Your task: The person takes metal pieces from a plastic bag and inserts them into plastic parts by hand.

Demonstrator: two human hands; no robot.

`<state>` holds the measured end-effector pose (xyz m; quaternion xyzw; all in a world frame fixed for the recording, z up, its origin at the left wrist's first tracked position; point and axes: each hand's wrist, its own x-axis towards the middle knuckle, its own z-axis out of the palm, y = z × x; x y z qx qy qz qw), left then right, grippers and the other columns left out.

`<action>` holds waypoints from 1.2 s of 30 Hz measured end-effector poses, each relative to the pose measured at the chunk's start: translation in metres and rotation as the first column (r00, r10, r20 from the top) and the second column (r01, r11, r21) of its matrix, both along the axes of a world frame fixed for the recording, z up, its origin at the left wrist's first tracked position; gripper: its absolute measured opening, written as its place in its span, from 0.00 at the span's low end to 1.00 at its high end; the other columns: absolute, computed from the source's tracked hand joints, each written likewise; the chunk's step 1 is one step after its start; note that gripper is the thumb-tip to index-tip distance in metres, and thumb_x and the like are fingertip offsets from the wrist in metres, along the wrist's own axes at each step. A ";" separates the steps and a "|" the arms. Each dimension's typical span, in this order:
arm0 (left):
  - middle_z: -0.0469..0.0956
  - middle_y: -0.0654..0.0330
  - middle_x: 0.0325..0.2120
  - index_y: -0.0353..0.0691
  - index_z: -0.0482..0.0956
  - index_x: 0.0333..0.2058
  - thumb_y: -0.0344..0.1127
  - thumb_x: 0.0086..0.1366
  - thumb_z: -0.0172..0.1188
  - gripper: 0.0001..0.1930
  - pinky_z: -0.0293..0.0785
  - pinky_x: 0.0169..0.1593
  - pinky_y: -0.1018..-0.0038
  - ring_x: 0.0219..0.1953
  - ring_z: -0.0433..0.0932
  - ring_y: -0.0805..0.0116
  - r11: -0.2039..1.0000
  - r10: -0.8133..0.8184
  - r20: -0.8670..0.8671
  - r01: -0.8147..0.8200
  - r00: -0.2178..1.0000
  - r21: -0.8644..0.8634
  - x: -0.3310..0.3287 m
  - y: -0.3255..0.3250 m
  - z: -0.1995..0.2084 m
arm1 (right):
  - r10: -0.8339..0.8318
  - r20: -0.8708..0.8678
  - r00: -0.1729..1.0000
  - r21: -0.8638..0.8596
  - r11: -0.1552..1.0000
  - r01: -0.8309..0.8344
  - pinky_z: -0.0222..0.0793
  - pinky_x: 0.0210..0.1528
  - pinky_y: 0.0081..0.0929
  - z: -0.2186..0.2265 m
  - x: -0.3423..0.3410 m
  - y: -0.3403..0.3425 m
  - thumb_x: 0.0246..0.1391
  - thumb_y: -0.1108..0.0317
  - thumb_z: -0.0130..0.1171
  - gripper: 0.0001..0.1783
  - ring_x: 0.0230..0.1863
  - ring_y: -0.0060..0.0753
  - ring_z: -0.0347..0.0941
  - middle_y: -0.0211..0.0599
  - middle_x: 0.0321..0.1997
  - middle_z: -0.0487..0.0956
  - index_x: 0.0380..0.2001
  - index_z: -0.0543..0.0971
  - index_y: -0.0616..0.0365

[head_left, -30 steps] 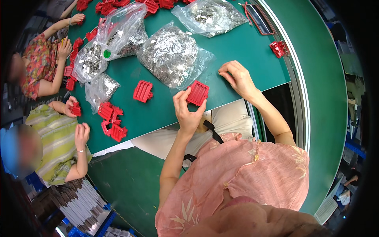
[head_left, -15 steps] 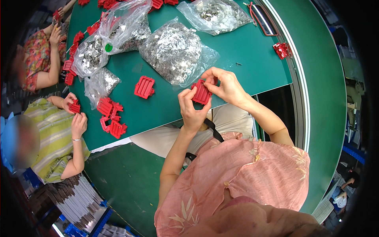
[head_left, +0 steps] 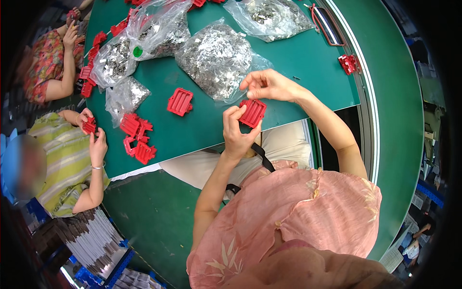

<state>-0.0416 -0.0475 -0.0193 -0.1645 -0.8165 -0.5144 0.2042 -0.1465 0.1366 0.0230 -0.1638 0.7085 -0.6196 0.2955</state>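
Observation:
A red plastic holder (head_left: 253,113), rectangular with parallel slots like a battery case, is gripped at its left and lower edges by my left hand (head_left: 236,137). Just above it, apart from the holder, is my right hand (head_left: 272,86) with thumb and fingers drawn together; whatever they may pinch is too small to make out. Beyond my hands lies a clear plastic bag (head_left: 216,60) full of small shiny metal pieces. A similar red holder (head_left: 180,101) rests on the green table (head_left: 192,130) to the left.
More bags of metal pieces (head_left: 269,19) lie farther back. Several red holders (head_left: 137,137) are piled at the left. A red-framed phone-like object (head_left: 328,26) and a red part (head_left: 347,63) lie right. At the left, a co-worker's hands (head_left: 91,127) hold another red part.
My right hand has lifted off the holder, up and slightly left of its corner. My left hand still grips the holder, now tilted differently. The whole view has shifted slightly.

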 end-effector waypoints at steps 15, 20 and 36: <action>0.71 0.50 0.43 0.35 0.72 0.49 0.27 0.42 0.76 0.33 0.74 0.47 0.66 0.45 0.74 0.54 1.000 0.008 0.019 -0.009 1.000 0.021 0.001 0.001 0.000 | -0.084 -0.704 0.705 0.132 0.960 0.246 0.71 0.32 0.30 0.005 -0.013 -0.015 0.48 0.74 0.66 0.06 0.29 0.35 0.74 0.36 0.28 0.76 0.30 0.78 0.61; 0.71 0.51 0.43 0.35 0.73 0.49 0.28 0.42 0.76 0.32 0.74 0.46 0.65 0.45 0.74 0.55 0.999 0.043 0.008 -0.043 0.999 0.005 0.000 0.001 -0.001 | -0.261 -0.069 0.963 -0.067 0.964 0.257 0.68 0.36 0.15 0.023 0.025 0.012 0.50 0.74 0.70 0.10 0.31 0.10 0.70 0.20 0.30 0.77 0.33 0.78 0.58; 0.71 0.52 0.42 0.35 0.73 0.50 0.27 0.42 0.77 0.34 0.74 0.46 0.64 0.44 0.73 0.55 0.999 0.020 -0.071 -0.022 0.997 -0.031 0.000 0.005 -0.002 | -0.185 -0.471 0.862 0.241 0.914 0.328 0.65 0.37 0.28 0.023 0.059 0.004 0.41 0.77 0.70 0.14 0.30 0.30 0.72 0.31 0.25 0.77 0.34 0.78 0.58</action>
